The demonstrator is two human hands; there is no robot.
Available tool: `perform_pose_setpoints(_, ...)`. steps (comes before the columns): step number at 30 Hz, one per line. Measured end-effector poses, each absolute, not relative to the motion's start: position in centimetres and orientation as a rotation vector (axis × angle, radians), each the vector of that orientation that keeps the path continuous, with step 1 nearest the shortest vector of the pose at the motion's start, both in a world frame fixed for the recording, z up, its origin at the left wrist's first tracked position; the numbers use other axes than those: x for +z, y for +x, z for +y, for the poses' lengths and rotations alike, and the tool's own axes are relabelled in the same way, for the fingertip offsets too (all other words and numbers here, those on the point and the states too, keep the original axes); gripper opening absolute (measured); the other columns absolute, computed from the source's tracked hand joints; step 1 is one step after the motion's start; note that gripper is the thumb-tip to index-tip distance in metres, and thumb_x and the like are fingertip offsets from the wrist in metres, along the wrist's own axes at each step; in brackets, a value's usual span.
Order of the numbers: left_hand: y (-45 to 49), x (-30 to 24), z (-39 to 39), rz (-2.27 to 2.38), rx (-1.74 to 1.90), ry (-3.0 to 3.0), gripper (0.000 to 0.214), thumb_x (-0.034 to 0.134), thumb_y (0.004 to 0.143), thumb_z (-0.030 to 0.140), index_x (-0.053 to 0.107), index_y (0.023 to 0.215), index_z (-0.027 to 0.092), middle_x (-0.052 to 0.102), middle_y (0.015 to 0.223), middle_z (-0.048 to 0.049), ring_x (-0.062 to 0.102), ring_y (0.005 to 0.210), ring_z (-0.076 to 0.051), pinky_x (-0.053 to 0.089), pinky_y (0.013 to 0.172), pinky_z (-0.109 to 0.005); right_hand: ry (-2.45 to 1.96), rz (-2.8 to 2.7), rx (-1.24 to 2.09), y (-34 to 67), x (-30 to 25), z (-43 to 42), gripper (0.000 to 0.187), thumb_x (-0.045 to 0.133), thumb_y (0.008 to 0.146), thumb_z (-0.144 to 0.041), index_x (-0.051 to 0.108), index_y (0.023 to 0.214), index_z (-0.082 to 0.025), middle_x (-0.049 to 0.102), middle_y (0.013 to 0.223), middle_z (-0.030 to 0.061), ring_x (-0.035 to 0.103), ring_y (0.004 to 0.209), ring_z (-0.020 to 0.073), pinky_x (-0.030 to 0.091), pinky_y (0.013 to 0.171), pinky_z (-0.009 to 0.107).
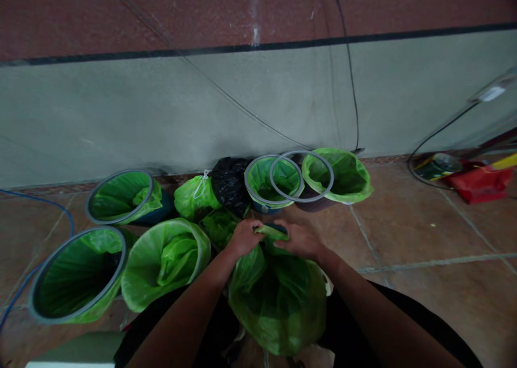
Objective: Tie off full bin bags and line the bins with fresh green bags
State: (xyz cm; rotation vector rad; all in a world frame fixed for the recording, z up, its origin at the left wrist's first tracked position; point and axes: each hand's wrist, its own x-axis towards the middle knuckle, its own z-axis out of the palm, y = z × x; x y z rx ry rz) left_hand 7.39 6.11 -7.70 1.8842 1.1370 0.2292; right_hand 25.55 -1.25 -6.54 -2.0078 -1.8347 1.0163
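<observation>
**Green bag gripped two-handed**

A translucent green plastic bag point(278, 298) is held close to the body, its far edge pinched by the closed fingers of the left hand point(243, 237) and right hand point(299, 240). Beyond, green-lined round bins point(119, 196) are ranged along the grey wall point(161, 115).

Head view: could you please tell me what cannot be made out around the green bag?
All in the head view:
green bag contents: hidden by its crumpled plastic, gripped by left hand and right hand.
black bag contents: opaque plastic.
red thing at right: blurred.
</observation>
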Motion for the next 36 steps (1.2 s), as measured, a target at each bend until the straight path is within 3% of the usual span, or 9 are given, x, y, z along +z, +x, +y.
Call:
perform_pose_setpoints(4, 7.8, -7.4, 5.8, 1.087, 0.255, 1.894, 0.012, 0.06, 0.072, 0.009, 0.07, 0.071, 0.017, 0.064, 0.073, 0.0025, 0.059, 0.075, -0.012, 0.043, 0.074, -0.023, -1.841, -1.751, 1.102, 24.8, -6.3, -0.6, 0.03, 0.056, 0.09, -0.035, 0.072, 0.111, -0.02, 0.076, 0.107, 0.0057, 0.07, 0.096, 0.0189, 0.049, 0.085, 0.026)
perform_pose_setpoints(8, 8.2, -6.8, 5.4, 1.065, 0.235, 1.886, 0.009, 0.066, 0.073, 0.015, 0.071, 0.079, 0.017, 0.062, 0.076, 0.0033, 0.057, 0.073, -0.011, 0.044, 0.071, -0.023, -1.968, -1.682, 0.954, 24.8, -6.8, -0.6, 0.024, 0.053, 0.091, -0.03, 0.075, 0.092, -0.02, 0.076, 0.088, 0.0032, 0.069, 0.08, 0.0167, 0.047, 0.074, 0.024)
perform_pose_setpoints(12, 8.2, -6.7, 5.2, 1.1, 0.259, 1.9, 0.013, 0.063, 0.082, 0.023, 0.073, 0.089, 0.018, 0.065, 0.08, 0.0014, 0.059, 0.075, -0.013, 0.045, 0.074, -0.024, -2.056, -1.696, 0.847, 24.8, -6.8, -0.8, 0.02, 0.057, 0.089, -0.029, 0.075, 0.088, -0.021, 0.076, 0.089, 0.0037, 0.069, 0.079, 0.0161, 0.045, 0.073, 0.023)
perform_pose_setpoints(17, 7.6, -7.5, 5.4, 1.192, 0.255, 2.125, 0.021, 0.052, 0.085, 0.01, 0.071, 0.08, 0.017, 0.066, 0.083, -0.0034, 0.062, 0.082, -0.015, 0.046, 0.081, -0.026, -2.164, -1.733, 0.728, 24.9, -6.7, -0.8, 0.026, 0.054, 0.092, -0.035, 0.075, 0.088, -0.021, 0.076, 0.088, 0.0058, 0.068, 0.08, 0.0174, 0.044, 0.072, 0.024)
perform_pose_setpoints(22, 6.8, -7.6, 6.0, 1.285, 0.27, 2.083, 0.017, 0.057, 0.086, 0.017, 0.075, 0.087, 0.019, 0.07, 0.089, -0.0036, 0.065, 0.085, -0.015, 0.048, 0.084, -0.026, -2.395, -1.778, 0.625, 25.9, -6.9, -0.6, 0.03, 0.05, 0.093, -0.035, 0.074, 0.088, -0.018, 0.075, 0.089, 0.0111, 0.068, 0.089, 0.0214, 0.044, 0.077, 0.027)
perform_pose_setpoints(26, 6.7, -7.4, 6.1, 1.321, 0.274, 2.044, 0.017, 0.058, 0.087, 0.018, 0.075, 0.089, 0.021, 0.071, 0.092, -0.0029, 0.065, 0.087, -0.015, 0.048, 0.087, -0.026, -2.529, -1.784, 0.7, 25.7, -6.7, -0.9, 0.033, 0.052, 0.092, -0.032, 0.07, 0.113, -0.015, 0.073, 0.105, 0.0143, 0.067, 0.099, 0.0258, 0.046, 0.085, 0.032)
perform_pose_setpoints(29, 7.0, -7.4, 5.6, 1.269, 0.239, 2.127, 0.02, 0.054, 0.088, 0.016, 0.074, 0.086, 0.02, 0.069, 0.091, -0.0032, 0.064, 0.087, -0.015, 0.048, 0.087, -0.026, -2.368, -1.88, 0.654, 24.9, -6.1, -1.0, 0.057, 0.062, 0.085, -0.032, 0.053, 0.139, -0.015, 0.063, 0.13, 0.0155, 0.059, 0.117, 0.0299, 0.044, 0.097, 0.037)
perform_pose_setpoints(31, 7.1, -7.4, 5.3, 1.199, 0.236, 2.179, 0.025, 0.05, 0.087, 0.011, 0.073, 0.086, 0.02, 0.067, 0.092, -0.0031, 0.063, 0.089, -0.015, 0.048, 0.087, -0.025, -2.195, -1.983, 0.632, 24.6, -5.7, -0.8, 0.06, 0.062, 0.085, -0.031, 0.05, 0.143, -0.019, 0.057, 0.139, 0.0133, 0.052, 0.126, 0.0299, 0.04, 0.103, 0.039)
perform_pose_setpoints(36, 7.3, -7.6, 5.0, 1.076, 0.233, 2.221, 0.031, 0.044, 0.086, 0.007, 0.071, 0.092, 0.021, 0.065, 0.097, -0.003, 0.063, 0.096, -0.014, 0.048, 0.092, -0.025, -2.073, -2.045, 0.712, 24.7, -5.4, -0.4, 0.026, 0.048, 0.094, -0.025, 0.072, 0.105, -0.021, 0.07, 0.112, 0.009, 0.06, 0.11, 0.0241, 0.042, 0.098, 0.035)
